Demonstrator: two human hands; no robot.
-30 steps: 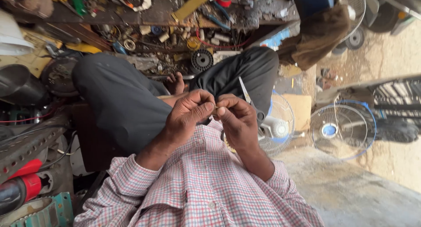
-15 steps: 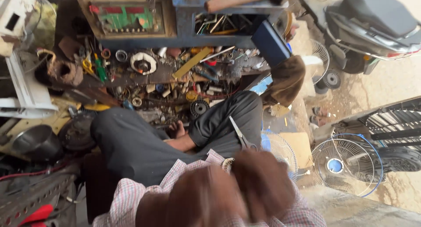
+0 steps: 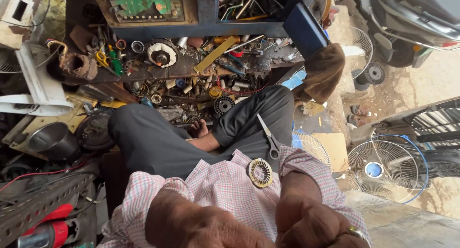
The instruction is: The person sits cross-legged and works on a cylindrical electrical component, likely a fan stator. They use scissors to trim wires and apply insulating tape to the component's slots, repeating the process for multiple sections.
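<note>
My left hand [image 3: 206,225] and my right hand [image 3: 311,224] are raised close to the camera at the bottom edge, side by side, backs toward me. Their fingers are cut off by the frame, so anything held is hidden. A ring shows on my right hand. Just beyond them, on my checked shirt [image 3: 225,190], lies a round brass-coloured motor stator [image 3: 259,173]. A pair of scissors [image 3: 269,138] rests on my right thigh, over dark trousers [image 3: 158,142]. I sit cross-legged, with a bare foot [image 3: 199,129] showing.
A cluttered low bench [image 3: 191,61] of tools, coils and small parts stands ahead. A metal pot [image 3: 48,138] and a red tool [image 3: 48,231] are on the left. Wire fan guards [image 3: 383,169] lie on the right, with a scooter [image 3: 412,18] behind.
My hands, a second ago pinched together in front of me over my lap, have come up toward the camera and dropped to the bottom edge. The view has tilted to show more of the bench.
</note>
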